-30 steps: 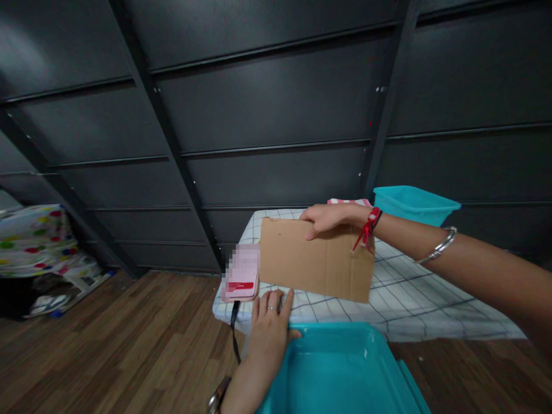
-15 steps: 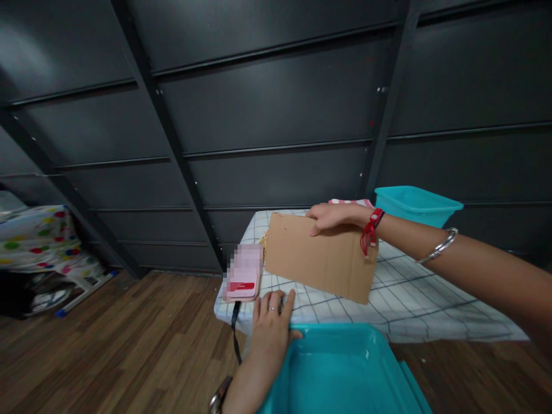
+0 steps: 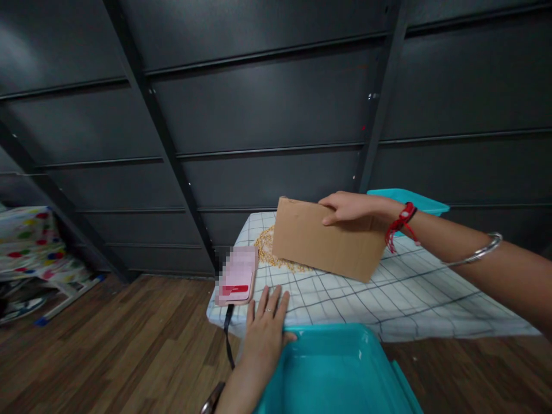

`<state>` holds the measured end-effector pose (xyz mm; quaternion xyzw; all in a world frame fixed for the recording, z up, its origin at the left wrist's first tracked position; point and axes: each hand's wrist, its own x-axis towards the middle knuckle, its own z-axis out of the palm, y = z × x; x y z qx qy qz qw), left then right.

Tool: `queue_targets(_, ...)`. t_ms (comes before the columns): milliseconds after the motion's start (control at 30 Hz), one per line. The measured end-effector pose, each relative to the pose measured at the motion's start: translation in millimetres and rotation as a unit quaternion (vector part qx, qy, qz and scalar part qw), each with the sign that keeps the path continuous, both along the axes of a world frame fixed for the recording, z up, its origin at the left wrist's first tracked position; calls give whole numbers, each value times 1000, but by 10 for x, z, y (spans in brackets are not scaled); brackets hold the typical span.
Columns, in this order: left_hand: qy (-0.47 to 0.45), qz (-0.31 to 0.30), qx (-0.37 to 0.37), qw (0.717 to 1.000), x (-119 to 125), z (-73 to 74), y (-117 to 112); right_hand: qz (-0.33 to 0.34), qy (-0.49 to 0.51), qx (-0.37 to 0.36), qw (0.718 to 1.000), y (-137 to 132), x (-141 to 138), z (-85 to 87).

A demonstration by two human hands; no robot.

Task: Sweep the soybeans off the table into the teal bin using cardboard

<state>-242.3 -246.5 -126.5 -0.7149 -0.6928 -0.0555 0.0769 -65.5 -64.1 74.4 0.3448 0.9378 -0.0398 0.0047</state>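
Observation:
My right hand [image 3: 351, 207] grips the top edge of a brown cardboard sheet [image 3: 328, 244], held upright on edge above a white checked cloth [image 3: 388, 293]. A heap of yellow grains [image 3: 269, 252] lies on the cloth at the sheet's left end, partly hidden behind it. My left hand [image 3: 263, 330] rests flat with fingers spread on the near edge of the cloth, thumb against the rim of a turquoise tub [image 3: 340, 368] just below.
A pink phone case [image 3: 237, 276] with a black strap lies at the cloth's left edge. A second turquoise tub [image 3: 425, 202] stands behind my right wrist. Dark metal panels form the back wall. Spotted fabric and clutter [image 3: 26, 247] lie at far left on the wooden floor.
My right hand has carried the cardboard sheet away from me and to the right, uncovering the heap of grains. My left hand has stayed by the tub.

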Motion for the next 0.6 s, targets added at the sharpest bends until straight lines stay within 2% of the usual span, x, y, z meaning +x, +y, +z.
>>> queue_targets(167,5,6,-40,999,0,-21,16,25,4,87,996,-9,159,17)
queue_targets(333,10,4,-49,999,9,-4,21,74,-15,152,985,-82,245,-238)
queue_targets(467,3,8,-51,999,14,-6,25,105,-28,167,980,-151,301,-397)
queue_targets(600,-2,15,-54,998,20,-21,34,118,-28,167,978,-194,349,-409)
